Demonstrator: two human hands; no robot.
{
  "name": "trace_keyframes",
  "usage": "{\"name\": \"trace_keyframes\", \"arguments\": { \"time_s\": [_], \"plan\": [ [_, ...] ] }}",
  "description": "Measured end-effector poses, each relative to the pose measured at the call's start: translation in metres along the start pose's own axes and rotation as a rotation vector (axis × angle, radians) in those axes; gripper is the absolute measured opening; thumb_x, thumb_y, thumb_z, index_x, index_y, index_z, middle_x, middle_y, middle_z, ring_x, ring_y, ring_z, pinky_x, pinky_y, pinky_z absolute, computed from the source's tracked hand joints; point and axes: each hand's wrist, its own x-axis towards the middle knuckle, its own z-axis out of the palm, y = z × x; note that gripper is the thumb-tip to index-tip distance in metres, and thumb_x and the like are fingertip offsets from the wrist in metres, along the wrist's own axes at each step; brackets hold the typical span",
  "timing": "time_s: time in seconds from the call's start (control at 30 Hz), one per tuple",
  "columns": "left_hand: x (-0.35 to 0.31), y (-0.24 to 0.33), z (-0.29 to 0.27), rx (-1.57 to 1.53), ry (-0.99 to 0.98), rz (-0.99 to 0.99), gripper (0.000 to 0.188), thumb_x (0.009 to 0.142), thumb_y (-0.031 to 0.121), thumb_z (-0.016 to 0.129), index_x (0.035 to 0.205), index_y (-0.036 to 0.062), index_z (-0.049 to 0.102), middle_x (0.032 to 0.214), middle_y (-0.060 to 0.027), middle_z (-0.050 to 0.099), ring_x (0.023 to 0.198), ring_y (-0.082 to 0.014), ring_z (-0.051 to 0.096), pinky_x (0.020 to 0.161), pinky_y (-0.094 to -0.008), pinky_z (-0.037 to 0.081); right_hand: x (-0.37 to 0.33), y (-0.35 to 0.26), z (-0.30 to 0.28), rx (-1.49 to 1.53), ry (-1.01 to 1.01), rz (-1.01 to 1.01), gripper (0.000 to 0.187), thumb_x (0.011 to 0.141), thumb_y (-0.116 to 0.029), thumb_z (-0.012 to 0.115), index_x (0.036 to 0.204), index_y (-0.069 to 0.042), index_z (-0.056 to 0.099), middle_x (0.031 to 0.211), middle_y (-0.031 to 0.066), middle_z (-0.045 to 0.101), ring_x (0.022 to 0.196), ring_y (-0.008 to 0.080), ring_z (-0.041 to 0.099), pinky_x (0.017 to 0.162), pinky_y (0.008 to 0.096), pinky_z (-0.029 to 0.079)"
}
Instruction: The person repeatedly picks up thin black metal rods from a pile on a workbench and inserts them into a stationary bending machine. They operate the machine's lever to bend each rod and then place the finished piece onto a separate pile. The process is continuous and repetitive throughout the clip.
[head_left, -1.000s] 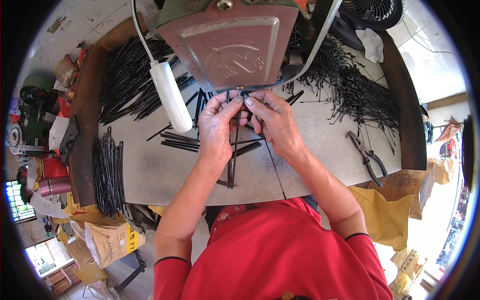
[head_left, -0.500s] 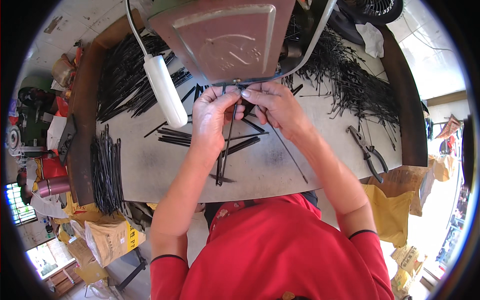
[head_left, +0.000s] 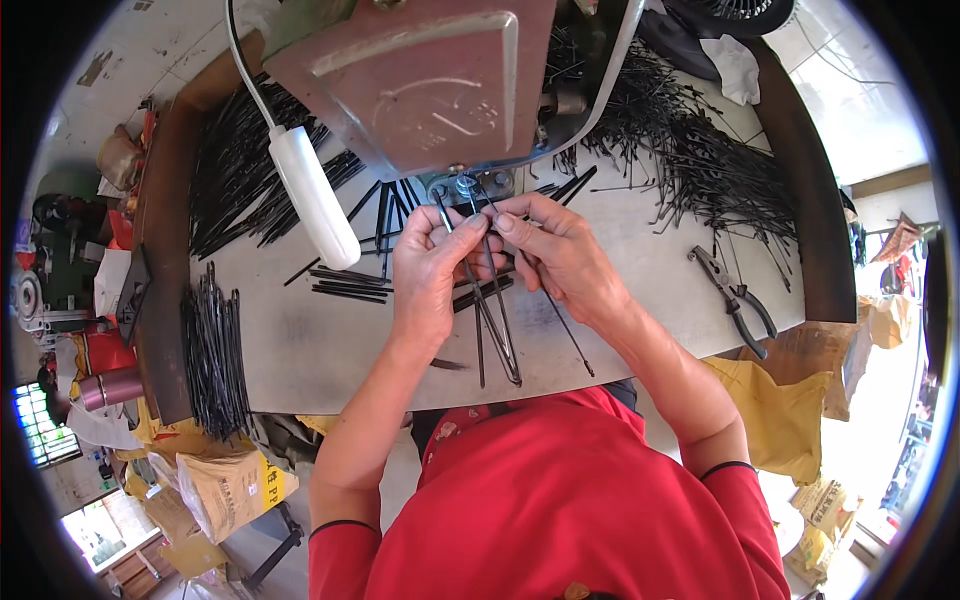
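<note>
Left hand [head_left: 428,268] and right hand [head_left: 566,256] farther from the machine [head_left: 430,95], metal fitting [head_left: 468,186] newly visible.

Fingers [head_left: 522,232]: bare
Forearms [head_left: 380,400]: bare to the elbows
Shirt [head_left: 570,500]: bright red cloth, broad below the fingers
Sleeves [head_left: 338,560]: short, same red, to lower left and lower right of the fingers
Cuffs [head_left: 728,467]: narrow black bands
Motif [head_left: 447,430]: small, pale, below left of the fingers
Trousers [head_left: 623,393]: dark, glimpsed below right of the fingers
</note>
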Motion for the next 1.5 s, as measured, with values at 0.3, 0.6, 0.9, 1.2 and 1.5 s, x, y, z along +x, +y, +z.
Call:
{"name": "trace_keyframes", "arguments": {
  "time_s": [0.3, 0.6, 0.9, 1.2, 1.5],
  "plan": [
    [0.002, 0.002, 0.000, -0.058, -0.041, -0.010, 0.022, 0.086, 0.015, 0.067, 0.089, 0.0070, 0.047, 0.073, -0.0094, 0.065, 0.058, -0.0153, 0.063, 0.052, -0.0247, 0.049, -0.002, -0.011, 0.002, -0.084, -0.017, 0.000, 0.023, 0.094, -0.020, 0.056, 0.106, -0.001, 0.060, 0.074, 0.0020, 0.059, 0.046, 0.0034, 0.044, 0.035, 0.0172, 0.027],
    [0.003, 0.005, -0.004, -0.020, -0.065, 0.005, 0.017, 0.088, 0.013, 0.064, 0.089, 0.0082, 0.047, 0.077, -0.0086, 0.063, 0.062, -0.0152, 0.062, 0.053, -0.0232, 0.045, 0.004, -0.014, -0.001, -0.066, -0.076, -0.009, 0.022, 0.094, -0.017, 0.055, 0.105, 0.000, 0.061, 0.070, 0.0014, 0.057, 0.045, 0.0030, 0.042, 0.034, 0.0175, 0.026],
    [0.018, 0.003, 0.003, 0.008, -0.018, 0.130, 0.022, 0.087, 0.013, 0.066, 0.087, 0.0052, 0.045, 0.071, -0.0082, 0.061, 0.058, -0.0140, 0.059, 0.054, -0.0241, 0.047, 0.015, -0.011, 0.006, -0.108, -0.028, -0.069, 0.019, 0.094, -0.018, 0.052, 0.099, -0.001, 0.061, 0.069, 0.0016, 0.058, 0.046, 0.0041, 0.045, 0.036, 0.0192, 0.028],
    [0.016, -0.003, 0.006, -0.044, 0.037, 0.153, 0.023, 0.085, 0.012, 0.067, 0.085, 0.0056, 0.045, 0.070, -0.0050, 0.057, 0.058, -0.0126, 0.058, 0.053, -0.0250, 0.048, 0.011, -0.005, 0.014, -0.066, 0.045, -0.086, 0.019, 0.094, -0.017, 0.052, 0.099, 0.000, 0.060, 0.068, 0.0012, 0.057, 0.047, 0.0045, 0.045, 0.036, 0.0200, 0.029],
    [0.020, 0.014, 0.002, 0.073, 0.020, 0.028, 0.023, 0.084, 0.014, 0.068, 0.084, 0.0071, 0.046, 0.065, -0.0071, 0.062, 0.050, -0.0134, 0.057, 0.046, -0.0221, 0.039, 0.016, -0.014, 0.009, -0.033, -0.024, 0.013, 0.017, 0.093, -0.017, 0.053, 0.094, -0.001, 0.059, 0.067, 0.0016, 0.057, 0.045, 0.0048, 0.046, 0.034, 0.0201, 0.027]
  ]
}}
